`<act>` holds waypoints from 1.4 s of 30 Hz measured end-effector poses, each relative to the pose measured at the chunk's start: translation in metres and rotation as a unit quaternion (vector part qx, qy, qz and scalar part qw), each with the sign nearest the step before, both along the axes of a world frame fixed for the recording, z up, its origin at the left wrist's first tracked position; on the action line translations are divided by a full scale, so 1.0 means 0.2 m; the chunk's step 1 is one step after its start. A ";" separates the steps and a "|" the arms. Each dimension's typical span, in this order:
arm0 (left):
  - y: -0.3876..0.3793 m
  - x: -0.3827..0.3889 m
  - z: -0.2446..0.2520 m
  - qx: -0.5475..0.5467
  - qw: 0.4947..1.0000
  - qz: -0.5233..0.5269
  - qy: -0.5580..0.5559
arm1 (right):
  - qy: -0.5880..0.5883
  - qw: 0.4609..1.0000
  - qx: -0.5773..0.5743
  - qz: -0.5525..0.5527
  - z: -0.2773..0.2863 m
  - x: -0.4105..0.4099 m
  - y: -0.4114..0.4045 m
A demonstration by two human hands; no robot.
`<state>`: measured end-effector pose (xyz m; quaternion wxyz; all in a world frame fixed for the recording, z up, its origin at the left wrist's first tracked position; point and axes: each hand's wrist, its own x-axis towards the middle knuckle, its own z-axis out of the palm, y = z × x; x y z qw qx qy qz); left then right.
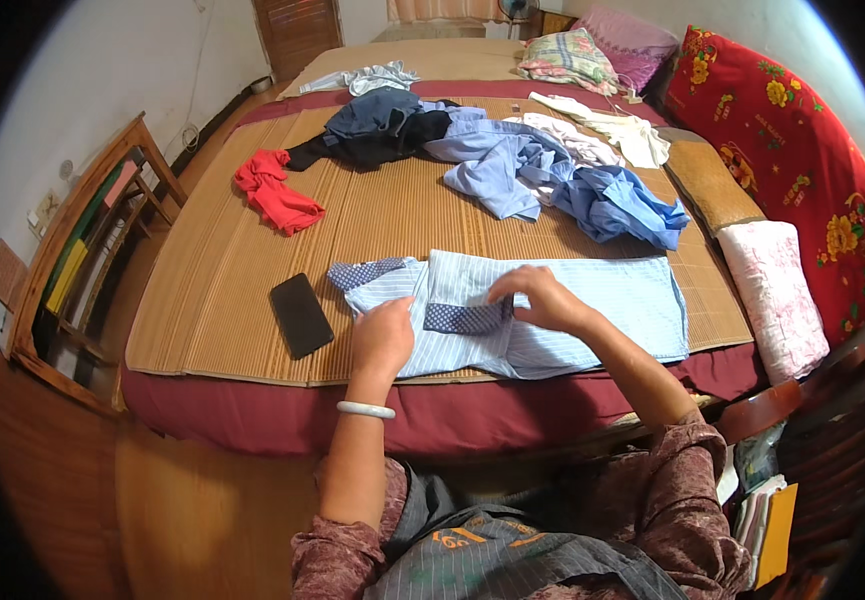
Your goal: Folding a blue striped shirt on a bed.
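Observation:
A light blue striped shirt (590, 307) lies partly folded near the front edge of the bed. One sleeve is laid back across it, and its navy dotted cuff (462, 318) lies near the middle. Another navy dotted part (365, 273) shows at the shirt's left end. My left hand (383, 337), below a pale bangle (366, 409), is over the shirt's left part; its fingertips are partly hidden, so its grip is unclear. Arched at the right end of the cuff is my right hand (545, 298), thumb and fingers apart. A black smartphone (302, 316) lies left of the shirt.
Farther back on the bamboo mat (214, 300) are a red garment (278, 193), dark clothes (380, 124), blue garments (496, 161) and white ones (627, 133). A pink-white pillow (774, 296) lies at right. A wooden-framed rack (79, 240) stands left of the bed.

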<state>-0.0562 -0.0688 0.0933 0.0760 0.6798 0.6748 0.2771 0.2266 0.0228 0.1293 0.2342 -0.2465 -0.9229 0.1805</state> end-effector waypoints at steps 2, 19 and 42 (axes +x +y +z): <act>0.01 0.00 0.02 -0.002 1.000 0.014 -0.017 | -0.057 0.998 0.031 -0.014 0.01 0.03 -0.08; -0.02 0.14 0.04 0.033 0.999 -0.004 0.016 | -0.111 0.961 0.074 -0.243 -0.40 -0.37 0.07; -0.09 0.29 0.02 -0.064 0.965 -0.185 0.173 | -0.194 0.774 0.077 -0.598 -0.39 1.25 -0.10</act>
